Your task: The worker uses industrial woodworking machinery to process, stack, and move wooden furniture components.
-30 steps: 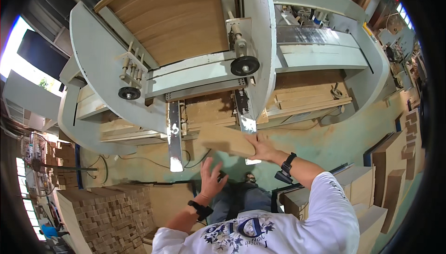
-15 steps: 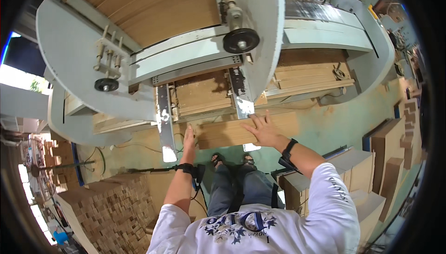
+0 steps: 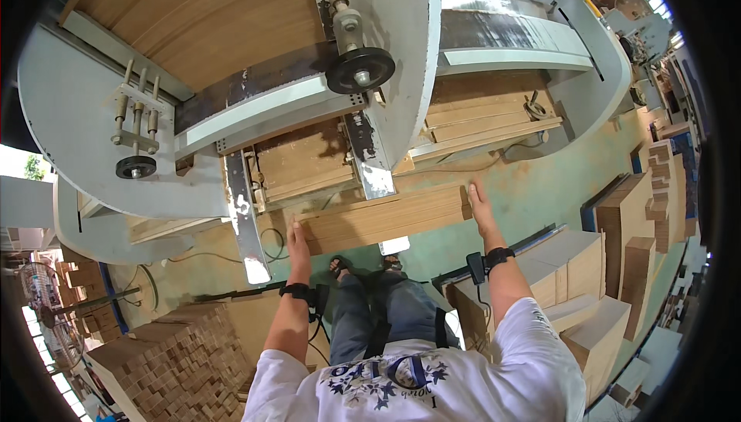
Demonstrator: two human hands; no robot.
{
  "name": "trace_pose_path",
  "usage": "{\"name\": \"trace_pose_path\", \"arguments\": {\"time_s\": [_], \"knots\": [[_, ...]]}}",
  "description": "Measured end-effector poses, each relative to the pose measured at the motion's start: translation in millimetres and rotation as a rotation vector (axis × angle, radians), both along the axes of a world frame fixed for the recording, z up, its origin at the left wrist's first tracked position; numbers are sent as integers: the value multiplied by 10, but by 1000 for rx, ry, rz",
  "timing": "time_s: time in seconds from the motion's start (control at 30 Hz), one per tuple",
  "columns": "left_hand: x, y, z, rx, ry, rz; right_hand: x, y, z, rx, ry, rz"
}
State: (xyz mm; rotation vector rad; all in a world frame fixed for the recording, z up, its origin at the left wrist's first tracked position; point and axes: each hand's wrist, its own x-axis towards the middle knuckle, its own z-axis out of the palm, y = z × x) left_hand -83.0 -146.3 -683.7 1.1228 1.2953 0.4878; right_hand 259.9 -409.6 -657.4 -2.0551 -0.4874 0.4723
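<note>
A bundle of long, light-brown wooden strips [image 3: 390,217] lies crosswise in front of me, tilted slightly up toward the right. At its left end is my left hand [image 3: 299,246], its palm against the strips' ends and its fingers pointing away from me. My right hand [image 3: 482,210] presses the opposite end with straight fingers, so the bundle is held between both palms. Just beyond the bundle, two metal support arms [image 3: 245,225] [image 3: 373,163] jut from a large grey machine [image 3: 185,198]. Whether the bundle touches the right one, I cannot tell.
Black handwheels [image 3: 360,71] [image 3: 136,167] stick out from the machine. To my lower left stands a large stack of wood pieces [image 3: 170,368]. Stacked wooden blocks [image 3: 567,267] are at my right. A cable [image 3: 208,256] runs over the green floor [image 3: 463,244].
My right hand has moved from the top of the wooden strips to their right end. My left hand stays at the left end. The view has shifted to the right.
</note>
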Motion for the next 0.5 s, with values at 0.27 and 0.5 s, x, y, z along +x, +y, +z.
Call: {"name": "trace_pose_path", "arguments": {"time_s": [0.27, 0.5], "knots": [[-5, 9, 78, 57, 79, 33, -162, 143, 179, -21, 486, -36], [95, -35, 56, 56, 56, 12, -24, 13, -73, -12, 330, 18]]}}
